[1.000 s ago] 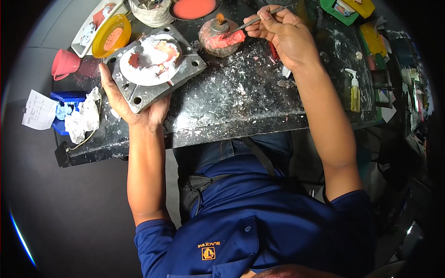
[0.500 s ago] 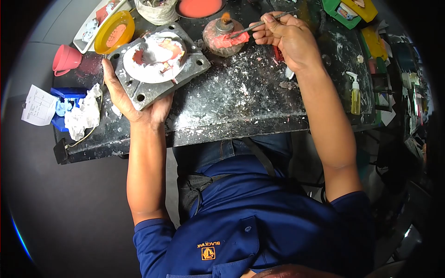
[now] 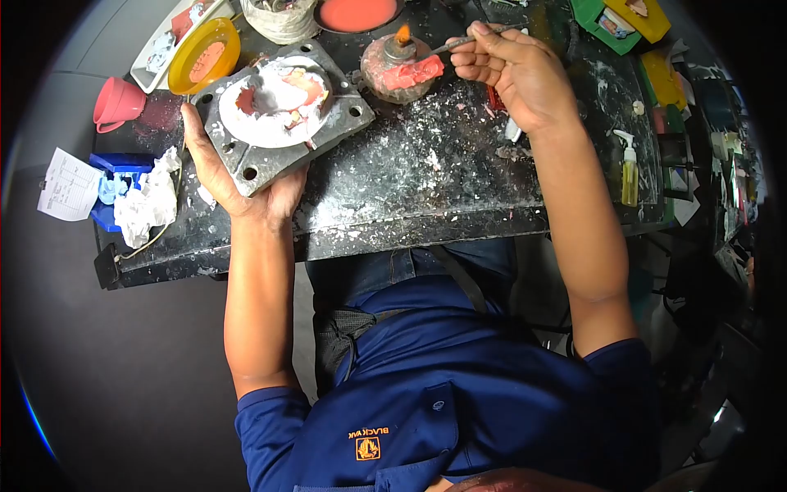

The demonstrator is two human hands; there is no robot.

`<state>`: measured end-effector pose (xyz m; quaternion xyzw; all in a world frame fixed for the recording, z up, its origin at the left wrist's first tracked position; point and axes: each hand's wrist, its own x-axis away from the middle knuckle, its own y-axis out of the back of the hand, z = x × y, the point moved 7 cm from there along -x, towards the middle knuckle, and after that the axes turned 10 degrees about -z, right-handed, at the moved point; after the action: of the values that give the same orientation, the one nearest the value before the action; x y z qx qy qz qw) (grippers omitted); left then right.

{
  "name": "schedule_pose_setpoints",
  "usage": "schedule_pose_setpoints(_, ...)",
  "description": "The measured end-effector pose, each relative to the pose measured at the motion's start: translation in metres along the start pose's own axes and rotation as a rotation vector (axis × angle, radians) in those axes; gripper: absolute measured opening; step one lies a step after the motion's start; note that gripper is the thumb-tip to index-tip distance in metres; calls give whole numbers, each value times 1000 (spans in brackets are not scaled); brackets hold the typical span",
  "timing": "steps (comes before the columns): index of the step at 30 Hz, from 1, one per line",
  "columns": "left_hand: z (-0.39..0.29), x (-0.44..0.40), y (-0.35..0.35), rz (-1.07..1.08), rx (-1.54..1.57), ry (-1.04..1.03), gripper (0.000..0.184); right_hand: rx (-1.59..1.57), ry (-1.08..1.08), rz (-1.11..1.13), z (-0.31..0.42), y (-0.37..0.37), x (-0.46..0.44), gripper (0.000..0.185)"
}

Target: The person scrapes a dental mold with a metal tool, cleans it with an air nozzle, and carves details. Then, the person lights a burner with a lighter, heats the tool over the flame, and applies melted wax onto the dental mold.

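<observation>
Wax (image 3: 414, 74) is lying pink and lumpy on the shoulder of the rounded lamp (image 3: 398, 93). In the head view, my slender tool (image 3: 455, 44) is showing the clearest change: its tip, resting well over the wax a second ago, is now sitting farther back toward my hand, at the wax's upper edge near the orange flame (image 3: 403, 35). I am judging that I am drawing the tool back and leaving the wax in place.

My right grip (image 3: 525, 78) is pinching the tool's dark handle between thumb and fingers, the remaining fingers curling loosely. My left grip (image 3: 223, 187) is supporting the grey block (image 3: 344, 131) from beneath, the thumb lying along its left side; the block is staying almost steady above the worktop (image 3: 426, 184).

White plaster (image 3: 246, 129) is filling the block's middle as a smooth-rimmed round, with rough pink patches showing around its hollow. The block itself is looking dull and metallic, round holes piercing its corners. Chalky flakes are speckling the black worktop, and beyond the block a glossy yellow bowl (image 3: 178, 75) is holding something pinkish.
</observation>
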<state>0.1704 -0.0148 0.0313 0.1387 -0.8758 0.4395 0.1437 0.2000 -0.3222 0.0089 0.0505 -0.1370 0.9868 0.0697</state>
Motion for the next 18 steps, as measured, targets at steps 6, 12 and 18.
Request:
schedule_pose_setpoints(6, 1, -1, 2, 1, -1, 16, 81, -117, 128, -203, 35, -17, 20, 17)
schedule_pose_setpoints(12, 2, 2, 0, -5, -6, 36, 82, -108, 189, -225, 39, -20, 23, 18)
schedule_pose_setpoints(18, 3, 2, 0, -27, 8, 47, 82, -111, 187, -216, 37, -20, 22, 17)
